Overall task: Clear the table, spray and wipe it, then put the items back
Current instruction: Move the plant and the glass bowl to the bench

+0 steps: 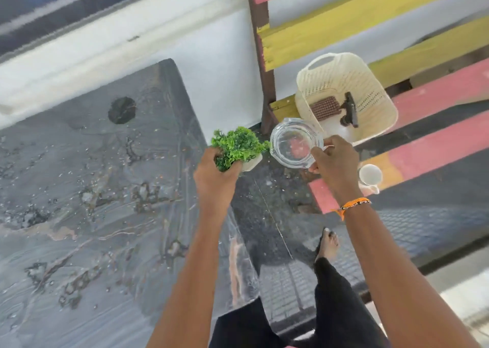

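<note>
My left hand (215, 174) grips a small green plant (238, 145) in a white pot, held in the air just past the right edge of the grey stone table (92, 189). My right hand (332, 162) holds a clear glass jug (295, 142) by its handle, over the gap between table and bench. The tabletop looks wet and streaked, with nothing standing on it.
A cream plastic basket (378, 115) sits on the pink and yellow slatted bench (436, 146), with a brown cloth (325, 108) and a black spray head (350, 109) inside. A white cup (370, 175) stands on the bench beside my right wrist. My foot (328, 244) is on the floor below.
</note>
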Motion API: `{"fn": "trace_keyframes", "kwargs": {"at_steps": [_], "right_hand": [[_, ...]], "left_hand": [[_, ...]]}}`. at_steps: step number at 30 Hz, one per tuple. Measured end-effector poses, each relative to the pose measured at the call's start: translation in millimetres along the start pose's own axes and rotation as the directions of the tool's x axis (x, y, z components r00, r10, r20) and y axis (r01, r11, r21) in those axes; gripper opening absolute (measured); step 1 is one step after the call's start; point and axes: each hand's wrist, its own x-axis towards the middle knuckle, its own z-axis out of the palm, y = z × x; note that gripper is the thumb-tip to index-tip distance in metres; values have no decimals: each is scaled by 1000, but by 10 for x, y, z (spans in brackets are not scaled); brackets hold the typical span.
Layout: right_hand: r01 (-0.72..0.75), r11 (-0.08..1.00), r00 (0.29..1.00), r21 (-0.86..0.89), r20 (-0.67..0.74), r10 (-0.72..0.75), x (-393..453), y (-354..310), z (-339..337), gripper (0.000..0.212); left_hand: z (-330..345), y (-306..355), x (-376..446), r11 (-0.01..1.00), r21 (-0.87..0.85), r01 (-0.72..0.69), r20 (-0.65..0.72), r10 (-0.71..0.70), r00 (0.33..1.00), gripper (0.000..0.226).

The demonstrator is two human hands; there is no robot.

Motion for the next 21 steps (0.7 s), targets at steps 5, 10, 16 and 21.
{"fn": "trace_keyframes", "kwargs": {"at_steps": [5,10,16,21], "right_hand": [[-73,994,996,-79,-59,68,369,730,-985,18],[-201,973,973,-118,-143,183,789,1508,-1673,9],[-273,955,948,-119,-201,246,1285,2326,-2034,8],[-301,947,936,-110,-223,272,1676,2839,-2082,12]], "left_hand": [[1029,393,-492,999,22,28,131,-30,991,26],[2018,626,-756,999,42,32,262,-42,964,24],[3139,654,-768,997,78,16,368,-43,929,25],[3855,553,-649,990,140,12,388,-66,919,29]]}}
